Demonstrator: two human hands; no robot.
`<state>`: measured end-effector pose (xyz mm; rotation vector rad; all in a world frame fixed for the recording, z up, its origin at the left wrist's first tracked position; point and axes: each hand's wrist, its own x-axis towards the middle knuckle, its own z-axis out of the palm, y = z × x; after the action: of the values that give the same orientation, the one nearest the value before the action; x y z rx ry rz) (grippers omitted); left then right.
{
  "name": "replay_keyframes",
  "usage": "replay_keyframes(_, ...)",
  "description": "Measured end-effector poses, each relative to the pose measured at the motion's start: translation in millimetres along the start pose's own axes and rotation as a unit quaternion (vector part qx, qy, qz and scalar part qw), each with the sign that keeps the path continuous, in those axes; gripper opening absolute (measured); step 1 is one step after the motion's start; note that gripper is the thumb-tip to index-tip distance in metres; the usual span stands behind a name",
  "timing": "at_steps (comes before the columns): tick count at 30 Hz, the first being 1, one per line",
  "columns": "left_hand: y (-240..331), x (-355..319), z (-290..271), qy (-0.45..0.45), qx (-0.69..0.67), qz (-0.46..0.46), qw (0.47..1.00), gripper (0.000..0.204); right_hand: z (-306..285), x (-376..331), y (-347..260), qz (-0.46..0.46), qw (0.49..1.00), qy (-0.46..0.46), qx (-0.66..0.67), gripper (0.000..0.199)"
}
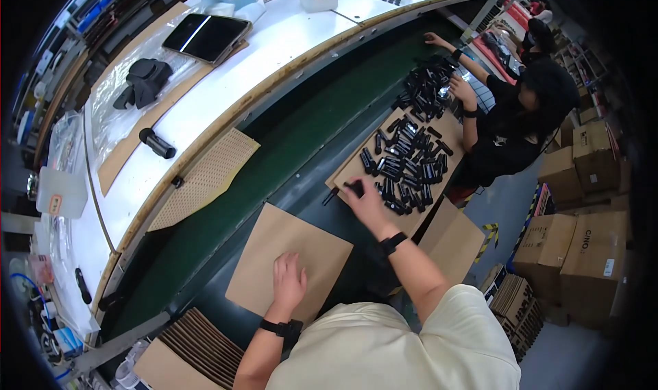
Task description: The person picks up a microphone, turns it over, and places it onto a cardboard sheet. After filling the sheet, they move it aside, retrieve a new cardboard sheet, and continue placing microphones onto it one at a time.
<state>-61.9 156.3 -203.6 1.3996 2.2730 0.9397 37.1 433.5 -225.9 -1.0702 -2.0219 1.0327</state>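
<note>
My left hand (289, 280) lies on a square brown cardboard sheet (295, 236), its fingers stretched out and holding nothing. My right hand (367, 201) is closed on a small black part (355, 187) at the near left edge of a cardboard board (353, 168); its exact kind is hard to make out. Many black tube-shaped pieces (411, 160) lie on that board, to the right of and beyond my right hand. Another thin black piece (330, 197) rests at the board's edge, beside my fingers.
A green conveyor belt (301, 116) runs past a white bench (274, 40) holding a phone (207, 36) and a black tube (157, 143). A co-worker (514, 123) reaches over another black heap (432, 88). Cardboard sheets (195, 349) are stacked lower left; cartons (593, 253) stand right.
</note>
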Motion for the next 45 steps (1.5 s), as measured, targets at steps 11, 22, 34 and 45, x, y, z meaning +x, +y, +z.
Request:
replay_keyframes(11,-53,-136,12,-0.012,0.146,-0.096,0.985,0.054,-69,0,31,-0.035,0.945,-0.017,-0.324,0.090)
replay_keyframes(22,-99,-199,13,-0.075,0.219,-0.118,0.966,0.062,-104,-119,-14,-0.111,0.944,-0.228,-0.213,0.037)
replay_keyframes(34,-124,-201,11,-0.087,0.238,-0.090,0.963,0.062,-51,-242,78,-0.059,0.669,-0.714,-0.199,0.022)
replay_keyframes(45,-130,-209,19,-0.060,0.268,-0.092,0.957,0.061,23,-342,229,0.043,0.523,-0.840,-0.138,0.027)
